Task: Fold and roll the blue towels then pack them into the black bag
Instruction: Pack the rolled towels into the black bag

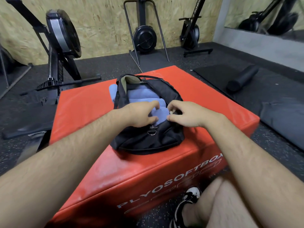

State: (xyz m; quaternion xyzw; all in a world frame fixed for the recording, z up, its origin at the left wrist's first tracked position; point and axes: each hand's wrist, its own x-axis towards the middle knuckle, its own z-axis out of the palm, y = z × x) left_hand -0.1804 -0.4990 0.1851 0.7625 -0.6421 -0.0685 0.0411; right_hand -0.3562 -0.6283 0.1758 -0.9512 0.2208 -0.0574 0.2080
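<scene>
A black bag lies unzipped on top of a red soft plyo box. Rolled blue towels fill its opening, and part of one blue towel shows outside the bag's far left side behind a strap. My left hand rests at the near end of the opening, fingers curled against the nearest towel roll. My right hand pinches the bag's near right edge by the zip line; what sits between its fingertips is too small to tell.
Rowing machines and a fan machine stand along the far wall. Black mats and a black foam roller lie on the floor at right. My knee and a black-and-white shoe are beside the box's near side.
</scene>
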